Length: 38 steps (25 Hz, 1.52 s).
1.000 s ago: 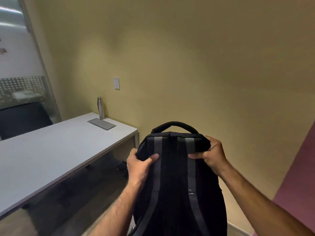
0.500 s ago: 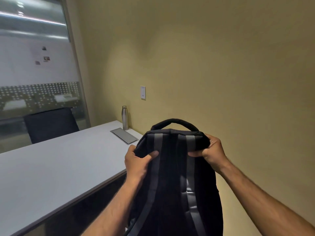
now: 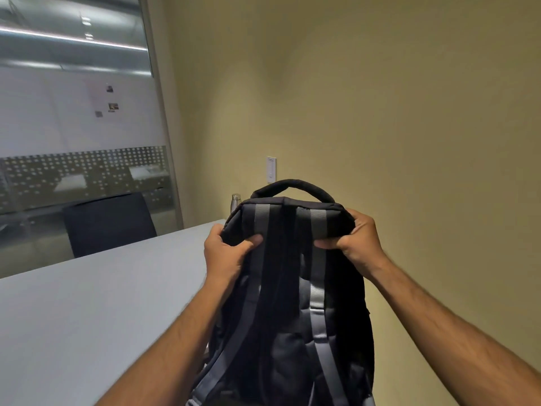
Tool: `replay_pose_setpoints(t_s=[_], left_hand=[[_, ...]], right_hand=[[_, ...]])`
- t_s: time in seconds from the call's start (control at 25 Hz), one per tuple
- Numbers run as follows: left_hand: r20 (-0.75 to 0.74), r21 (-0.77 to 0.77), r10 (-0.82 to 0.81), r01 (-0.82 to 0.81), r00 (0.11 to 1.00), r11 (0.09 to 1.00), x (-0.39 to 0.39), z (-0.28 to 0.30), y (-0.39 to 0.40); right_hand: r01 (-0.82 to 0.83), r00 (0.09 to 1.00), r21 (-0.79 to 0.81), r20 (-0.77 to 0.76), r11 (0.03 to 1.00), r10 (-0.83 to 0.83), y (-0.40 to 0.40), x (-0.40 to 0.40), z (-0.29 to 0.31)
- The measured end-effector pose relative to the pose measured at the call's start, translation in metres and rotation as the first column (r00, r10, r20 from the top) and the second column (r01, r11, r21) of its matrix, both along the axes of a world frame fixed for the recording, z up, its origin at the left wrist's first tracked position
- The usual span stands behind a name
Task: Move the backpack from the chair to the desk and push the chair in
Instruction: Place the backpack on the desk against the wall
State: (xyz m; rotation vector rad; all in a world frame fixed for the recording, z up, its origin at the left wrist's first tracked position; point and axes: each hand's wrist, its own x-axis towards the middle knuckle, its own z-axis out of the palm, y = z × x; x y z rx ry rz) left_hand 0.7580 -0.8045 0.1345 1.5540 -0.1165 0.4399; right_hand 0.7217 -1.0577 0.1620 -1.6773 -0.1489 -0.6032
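Observation:
A black backpack [image 3: 288, 306] with grey shoulder straps hangs upright in front of me, strap side facing me, its carry handle on top. My left hand [image 3: 227, 256] grips its top left corner and my right hand [image 3: 355, 244] grips its top right corner. The bag is held in the air at the right end of the white desk [image 3: 87, 312], its left side overlapping the desk's edge. The chair it came from is not in view.
A black chair [image 3: 108, 227] stands at the desk's far side, before a frosted glass partition [image 3: 82, 171]. A steel bottle [image 3: 235, 200] peeks out behind the backpack. The yellow wall [image 3: 409, 127] with a white switch plate [image 3: 271, 169] is close behind.
The view has swung left and up, bringing the desk and far chair nearer the centre. The backpack, still held by both hands, has moved over toward the desk's right end and now hides the desk's grey plate.

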Motion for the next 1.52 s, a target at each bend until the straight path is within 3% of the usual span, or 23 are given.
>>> replay_pose_setpoints(t_s=[0.32,0.56,1.08,1.52], left_hand=[[-0.051,0.096,0.111,-0.106,0.993,0.990,0.165,0.023,-0.016],[-0.007,0.219,0.159,-0.154,0.987,0.963,0.279,0.039,-0.022],[-0.140,0.307,0.027,0.017,0.990,0.952,0.510,0.018,-0.018],[-0.231,0.282,-0.114,0.179,0.966,0.943,0.602,-0.045,-0.028]], right_hand=[[0.004,1.000,-0.013,0.013,1.000,-0.004,-0.013,0.167,0.008],[0.021,0.998,0.000,0.055,1.000,-0.021,-0.005,0.272,-0.001],[0.258,0.966,-0.015,-0.012,0.966,-0.258,0.048,0.441,-0.039],[0.336,0.938,-0.033,-0.078,0.941,-0.338,0.060,0.497,-0.088]])
